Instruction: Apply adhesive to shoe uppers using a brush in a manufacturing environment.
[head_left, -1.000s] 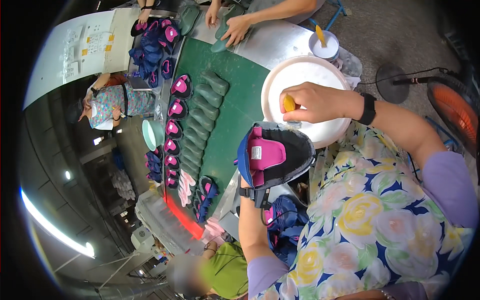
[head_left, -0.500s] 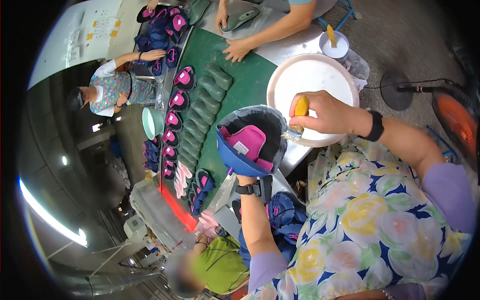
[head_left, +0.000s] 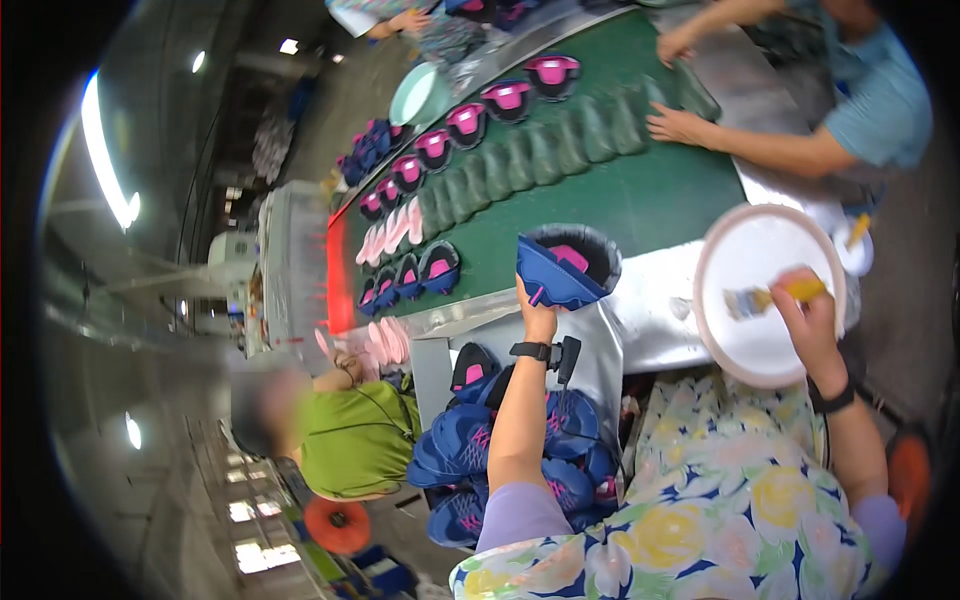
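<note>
My left hand (head_left: pixel 538 316) grips a blue shoe upper (head_left: pixel 560 284) from beneath, its dark lining and pink tongue facing up, beside the green belt. In my right hand (head_left: pixel 812 325) is a flat paintbrush (head_left: pixel 752 302) with a yellow handle. The bristles are over the white contents of a wide round basin (head_left: pixel 767 380); whether they touch the surface I cannot tell. The upper is well to the left of the basin.
A green conveyor belt (head_left: pixel 640 195) carries shoe uppers (head_left: pixel 466 122), dark green foot-shaped pieces (head_left: pixel 515 165) and pink ones (head_left: pixel 392 235). Blue uppers (head_left: pixel 462 440) are piled beside my left forearm. Co-workers in blue (head_left: pixel 880 110) and green (head_left: pixel 355 435) are nearby. A small pot (head_left: pixel 856 258) holds another brush.
The brush has left the upper's edge and is now over the basin. My left hand has carried the upper away from the basin. My view has turned.
</note>
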